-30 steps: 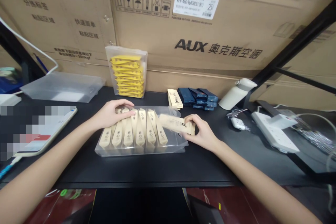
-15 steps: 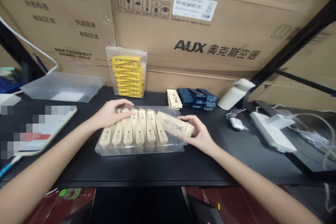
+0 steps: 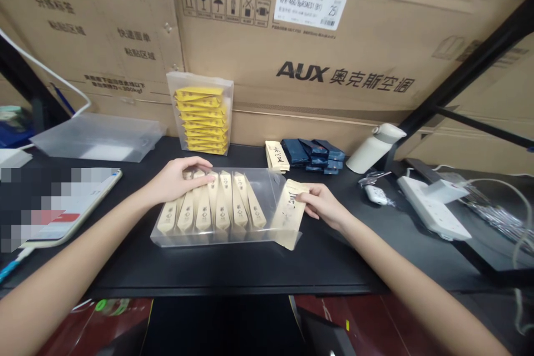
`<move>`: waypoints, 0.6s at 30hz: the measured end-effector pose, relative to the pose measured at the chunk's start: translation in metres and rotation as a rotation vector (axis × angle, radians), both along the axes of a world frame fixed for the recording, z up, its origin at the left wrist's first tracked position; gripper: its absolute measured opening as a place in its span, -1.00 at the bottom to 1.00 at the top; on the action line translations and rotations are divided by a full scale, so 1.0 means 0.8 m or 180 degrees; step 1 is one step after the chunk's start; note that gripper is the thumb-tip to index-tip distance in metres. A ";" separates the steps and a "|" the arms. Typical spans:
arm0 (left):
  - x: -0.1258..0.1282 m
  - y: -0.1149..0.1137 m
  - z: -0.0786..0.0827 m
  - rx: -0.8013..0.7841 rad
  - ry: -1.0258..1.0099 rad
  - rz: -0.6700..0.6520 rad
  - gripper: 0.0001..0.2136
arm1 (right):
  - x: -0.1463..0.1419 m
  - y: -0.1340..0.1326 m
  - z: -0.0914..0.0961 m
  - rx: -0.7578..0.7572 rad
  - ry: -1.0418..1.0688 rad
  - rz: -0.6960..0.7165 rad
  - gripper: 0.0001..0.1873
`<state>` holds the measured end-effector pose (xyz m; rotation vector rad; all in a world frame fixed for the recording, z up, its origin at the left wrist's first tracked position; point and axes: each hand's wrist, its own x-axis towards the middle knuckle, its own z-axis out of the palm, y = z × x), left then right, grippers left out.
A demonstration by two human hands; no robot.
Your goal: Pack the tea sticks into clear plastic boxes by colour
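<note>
The right hand pinches a beige sachet at the clear box; the left hand lies flat, fingers apart, on the packed sachets; blue packets lie near the desk's back edge.

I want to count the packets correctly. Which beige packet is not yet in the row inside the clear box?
The beige packet pinched by the right hand, at the right end of the clear box. It leans apart from the row; the others lie side by side under the left hand.

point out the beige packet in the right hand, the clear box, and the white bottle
beige packet (image 3: pixel 289 212), head view, middle of its face
clear box (image 3: pixel 217 239), head view, front wall
white bottle (image 3: pixel 371 151), head view, its body
</note>
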<state>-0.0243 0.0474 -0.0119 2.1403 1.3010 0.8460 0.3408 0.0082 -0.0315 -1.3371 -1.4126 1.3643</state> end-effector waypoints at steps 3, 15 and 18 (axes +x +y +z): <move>0.000 0.000 0.000 0.0011 0.0004 -0.0011 -0.62 | -0.004 0.009 0.002 -0.0288 -0.0004 0.0273 -0.85; -0.002 0.001 -0.002 -0.0015 0.0030 0.0005 -0.61 | -0.012 0.014 -0.005 0.0431 0.0199 -0.0022 -0.63; -0.002 0.002 -0.003 -0.0036 0.0005 -0.0010 -0.60 | -0.006 0.017 0.005 0.0253 0.0125 0.0389 -0.68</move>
